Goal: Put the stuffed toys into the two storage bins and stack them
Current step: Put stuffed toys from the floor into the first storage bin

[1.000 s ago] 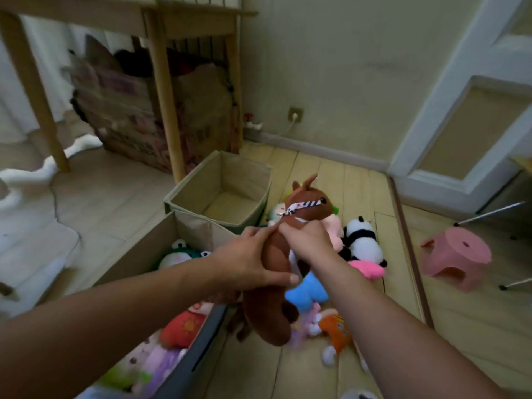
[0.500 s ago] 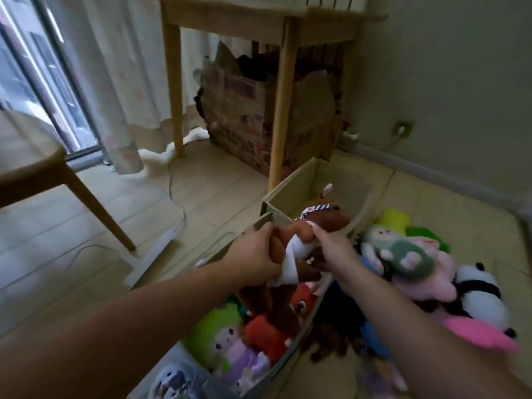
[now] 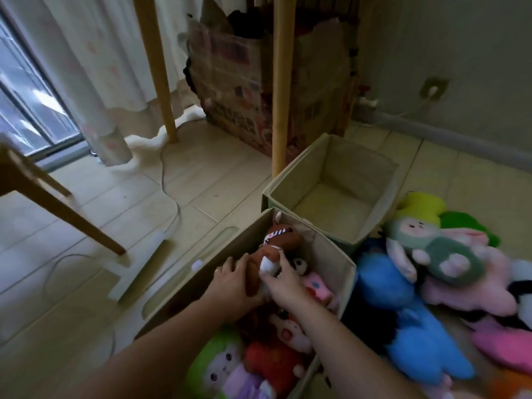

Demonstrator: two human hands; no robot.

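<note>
Over the near bin [image 3: 331, 263], I press a brown toy [image 3: 276, 249] down among the others, both hands close together and clamped on it: my left hand [image 3: 233, 280] grips its body from the left, my right hand [image 3: 283, 279] pinches its white paw between finger and thumb. Its head, tied with a striped band, lies at the far end of the bin, and its body sits within the walls.

That bin looks nearly full; a green-hooded doll [image 3: 216, 367], a red toy [image 3: 270, 361] and a pink one [image 3: 316, 286] already crowd it. Just beyond, touching its far corner, the second bin [image 3: 331, 165] stands bare, with nothing inside.

A heap still waits on the floor to the right: a blue plush [image 3: 403, 318], a grey-green doll [image 3: 437, 251], a yellow piece [image 3: 420, 207] and pink ones [image 3: 475, 289].

By my reckoning the job is about half done. The heap must go into the far bin, and no stacking has begun.
</note>
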